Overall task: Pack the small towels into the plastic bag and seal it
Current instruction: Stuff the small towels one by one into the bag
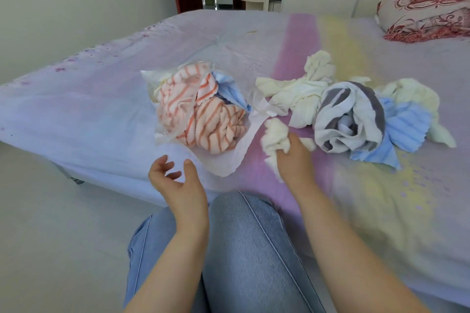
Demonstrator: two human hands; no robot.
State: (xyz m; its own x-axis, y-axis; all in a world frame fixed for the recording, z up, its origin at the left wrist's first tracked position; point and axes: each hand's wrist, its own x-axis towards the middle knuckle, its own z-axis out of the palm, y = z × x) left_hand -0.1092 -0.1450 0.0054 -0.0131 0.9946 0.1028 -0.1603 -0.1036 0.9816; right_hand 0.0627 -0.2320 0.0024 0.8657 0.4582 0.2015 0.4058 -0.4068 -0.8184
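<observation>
The clear, crinkly plastic bag (229, 150) lies on the pastel bedsheet (101, 99), already holding orange-striped and blue towels, its mouth gaping toward the person. Just right of the bag, the right hand (292, 157) bunches a small cream terry towel (276, 134), while the left hand (175, 178) hovers empty with relaxed fingers beside the bag's near edge. Soft, light and floppy, the towel probably needs a bunched grip, and the slippery, limp bag is best held by its rim.
</observation>
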